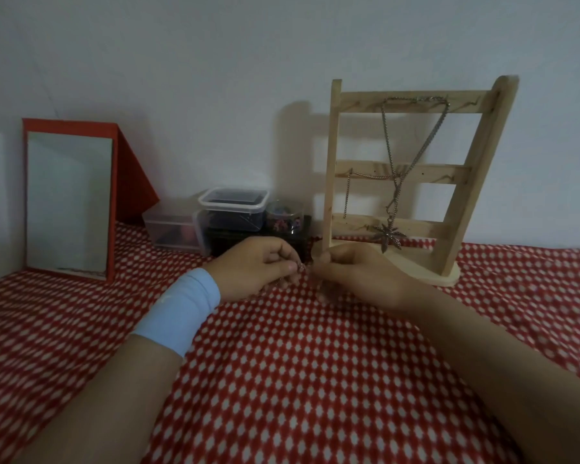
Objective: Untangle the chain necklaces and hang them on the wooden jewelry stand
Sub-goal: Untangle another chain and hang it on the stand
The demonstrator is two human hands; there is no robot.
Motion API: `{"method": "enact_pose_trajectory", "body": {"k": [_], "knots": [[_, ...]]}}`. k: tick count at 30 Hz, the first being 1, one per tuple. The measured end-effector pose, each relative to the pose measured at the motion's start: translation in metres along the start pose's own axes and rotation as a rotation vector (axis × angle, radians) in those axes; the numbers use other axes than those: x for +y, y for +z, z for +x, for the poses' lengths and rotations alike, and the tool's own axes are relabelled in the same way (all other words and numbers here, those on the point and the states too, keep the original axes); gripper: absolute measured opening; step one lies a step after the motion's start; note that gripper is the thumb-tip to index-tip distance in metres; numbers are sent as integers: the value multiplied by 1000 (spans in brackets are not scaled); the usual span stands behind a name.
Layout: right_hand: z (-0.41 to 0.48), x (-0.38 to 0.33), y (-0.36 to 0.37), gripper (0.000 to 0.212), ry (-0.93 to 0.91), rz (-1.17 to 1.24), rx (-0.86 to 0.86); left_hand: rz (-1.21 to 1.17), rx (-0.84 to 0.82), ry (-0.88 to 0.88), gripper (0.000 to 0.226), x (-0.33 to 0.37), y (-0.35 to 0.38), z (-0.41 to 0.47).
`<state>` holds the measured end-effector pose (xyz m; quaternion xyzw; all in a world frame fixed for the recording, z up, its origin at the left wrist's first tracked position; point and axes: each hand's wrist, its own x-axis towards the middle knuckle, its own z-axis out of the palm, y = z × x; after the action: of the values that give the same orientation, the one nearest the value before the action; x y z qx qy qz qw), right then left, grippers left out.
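A wooden jewelry stand (416,170) with three rails leans back against the wall at the right. A long chain necklace with a leaf pendant (389,237) hangs from its top rail. A shorter chain (348,195) hangs from the middle rail. My left hand (258,266), with a light blue wristband, and my right hand (352,276) meet just in front of the stand's base. Both pinch a small piece of chain (302,267) between their fingertips, low over the cloth. Most of that chain is hidden by my fingers.
A red and white patterned cloth (298,363) covers the surface. A red-framed mirror (68,200) stands at the left against the wall. Clear plastic boxes (231,209) and a small jar (284,217) sit left of the stand, behind my left hand.
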<state>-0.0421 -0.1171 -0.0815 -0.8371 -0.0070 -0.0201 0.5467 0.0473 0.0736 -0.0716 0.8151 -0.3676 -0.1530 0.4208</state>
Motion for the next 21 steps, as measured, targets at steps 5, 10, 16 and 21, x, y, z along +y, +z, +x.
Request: {"method": "enact_pose_trajectory", "body": {"k": [5, 10, 16, 21], "knots": [[-3, -7, 0, 31, 69, 326, -42, 23, 68, 80, 11, 6, -2, 2], [-6, -10, -4, 16, 21, 207, -6, 57, 155, 146, 14, 12, -1, 1], [-3, -8, -4, 15, -23, 163, 62, 59, 197, 194, 18, 15, 3, 0], [-3, -4, -7, 10, -145, 122, 158, -16, 223, 162, 20, 18, 7, 0]]}}
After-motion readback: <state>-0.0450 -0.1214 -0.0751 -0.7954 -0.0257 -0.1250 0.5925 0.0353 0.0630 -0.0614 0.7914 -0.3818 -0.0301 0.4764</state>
